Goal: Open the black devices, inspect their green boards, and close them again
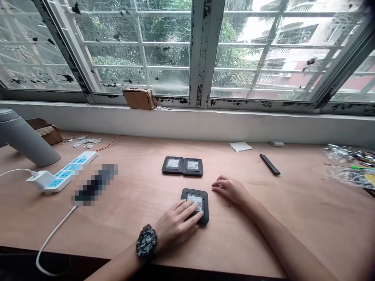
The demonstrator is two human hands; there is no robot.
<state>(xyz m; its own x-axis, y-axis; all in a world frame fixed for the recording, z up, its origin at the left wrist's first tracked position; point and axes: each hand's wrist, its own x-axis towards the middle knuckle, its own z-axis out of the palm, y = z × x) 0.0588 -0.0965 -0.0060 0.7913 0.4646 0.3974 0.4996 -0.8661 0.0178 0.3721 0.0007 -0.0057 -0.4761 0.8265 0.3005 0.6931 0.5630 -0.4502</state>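
A small black device with a white label point(197, 199) lies on the wooden table point(263, 230) in front of me. My left hand point(175, 224), with a black watch on the wrist, rests flat on its near left part, fingers stretched out over the label. Just right of the device, my right hand point(230, 189) lies on the table with fingers loosely curled, holding nothing that shows. Two more black devices point(182, 166) of the same kind sit side by side farther back.
A white power strip point(68, 171) with a plugged charger and cable lies at left, beside a grey cone-shaped stand point(23, 138) and a blurred object point(95, 184). A black stick point(270, 164), a white pad point(240, 146) and plastic bags with tools point(350, 166) are at right. Cardboard boxes sit by the window.
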